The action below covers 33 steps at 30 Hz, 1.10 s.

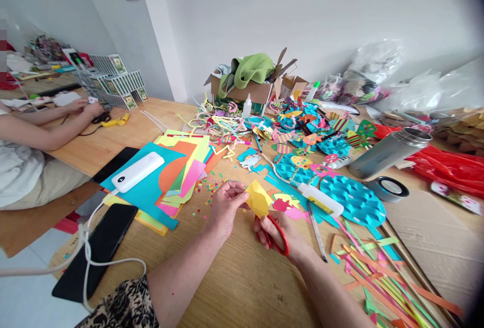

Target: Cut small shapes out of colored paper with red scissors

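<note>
My left hand (pixel 226 207) pinches the left edge of a small folded piece of yellow paper (pixel 258 198), which has a curved line drawn on it. My right hand (pixel 275 231) is closed round the red handles of a pair of scissors (pixel 282 240). The scissors' blades are hidden behind the yellow paper's lower edge. Just behind my right hand lie pink and yellow paper cutouts (pixel 283 204). A white glue bottle (pixel 321 200) and a pen (pixel 316 231) rest to the right of them.
Coloured paper sheets (pixel 192 167) and a white power bank (pixel 138 172) lie at left, with a black phone (pixel 96 252) nearer. Paper strips (pixel 389 282), blue discs (pixel 351 199) and a metal flask (pixel 389 151) are at right. A person's hands (pixel 91 109) are at far left.
</note>
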Motion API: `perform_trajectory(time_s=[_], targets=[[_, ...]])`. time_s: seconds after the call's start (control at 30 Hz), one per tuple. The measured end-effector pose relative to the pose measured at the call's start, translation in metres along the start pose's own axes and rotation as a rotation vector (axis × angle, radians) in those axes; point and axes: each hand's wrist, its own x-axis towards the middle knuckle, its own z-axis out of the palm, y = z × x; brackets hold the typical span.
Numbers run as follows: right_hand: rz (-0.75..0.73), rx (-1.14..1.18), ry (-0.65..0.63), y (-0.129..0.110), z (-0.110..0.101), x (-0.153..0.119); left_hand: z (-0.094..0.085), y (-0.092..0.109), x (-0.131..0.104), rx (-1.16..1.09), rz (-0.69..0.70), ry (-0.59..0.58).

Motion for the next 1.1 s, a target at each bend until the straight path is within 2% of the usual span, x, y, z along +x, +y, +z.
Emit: perform_trajectory(time_s=[0.5, 0.87, 1.1], targets=[[0.002, -0.008, 0.033, 0.004, -0.001, 0.001, 0.000, -0.002, 0.000, 0.078, 0.093, -0.011], [-0.058, -0.018, -0.009, 0.010, -0.003, 0.003, 0.001, 0.001, -0.004, 0.076, -0.011, -0.094], [-0.032, -0.072, -0.017, 0.014, -0.005, 0.004, 0.000, 0.000, -0.002, 0.054, -0.031, -0.082]])
